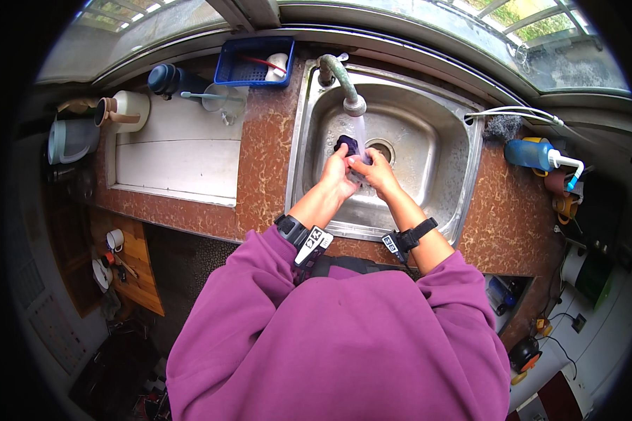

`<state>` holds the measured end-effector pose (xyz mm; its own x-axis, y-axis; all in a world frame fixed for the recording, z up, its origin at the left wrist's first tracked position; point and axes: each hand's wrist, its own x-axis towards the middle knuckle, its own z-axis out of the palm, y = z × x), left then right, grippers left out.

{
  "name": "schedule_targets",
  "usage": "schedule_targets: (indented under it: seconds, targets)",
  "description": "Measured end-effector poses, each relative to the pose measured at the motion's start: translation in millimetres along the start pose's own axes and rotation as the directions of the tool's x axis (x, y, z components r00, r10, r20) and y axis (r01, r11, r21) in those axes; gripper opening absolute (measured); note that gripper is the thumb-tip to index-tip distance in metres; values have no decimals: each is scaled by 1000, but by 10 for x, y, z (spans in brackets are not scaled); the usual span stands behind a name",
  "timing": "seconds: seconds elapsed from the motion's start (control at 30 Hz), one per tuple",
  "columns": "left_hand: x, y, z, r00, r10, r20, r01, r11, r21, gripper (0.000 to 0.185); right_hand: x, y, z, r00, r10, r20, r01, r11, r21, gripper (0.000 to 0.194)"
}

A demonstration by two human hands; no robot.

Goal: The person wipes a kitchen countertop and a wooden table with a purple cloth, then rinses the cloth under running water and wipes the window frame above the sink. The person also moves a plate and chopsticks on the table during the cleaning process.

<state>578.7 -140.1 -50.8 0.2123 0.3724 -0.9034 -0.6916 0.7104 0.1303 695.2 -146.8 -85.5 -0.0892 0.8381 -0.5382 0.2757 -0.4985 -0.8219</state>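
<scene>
Water runs from the faucet [354, 105] into a stainless steel sink [455, 158] in front of me. My left hand [337, 172] is in the basin, shut on a dark, wet item [346, 142], perhaps cloth, under the left side of the stream. Close against it, my right hand [377, 172] has its fingers pinched at a dark part of the same item, right in the water. The item's full shape is hidden by my fingers and the water. The drain [382, 151] shows just beyond my right hand. Each wrist wears a black strap with a marked tag.
Left of the sink, a blue plastic basket [226, 66] stands by the window, with a dark blue bottle [163, 80], a clear cup with a toothbrush [218, 98] and a beige jug [131, 111] farther left. At the right are a scouring pad [503, 126] and a blue squeeze bottle [526, 154].
</scene>
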Motion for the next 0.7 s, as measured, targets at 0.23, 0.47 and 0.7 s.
schedule_targets:
  seconds: [0.23, 0.47, 0.7]
  targets:
    - [79, 26, 20, 957, -145, 250, 165, 984, -63, 33, -350, -414, -57, 889, -457, 21, 457, 883, -107, 22]
    - [267, -37, -33, 906, -308, 292, 312, 950, 35, 16, -1022, -835, -442, 847, -509, 153, 508, 860, 50, 21]
    - [383, 101, 20, 967, -180, 179, 208, 966, -154, 17, -1512, -1021, -919, 832, -507, 227, 419, 841, 344, 21]
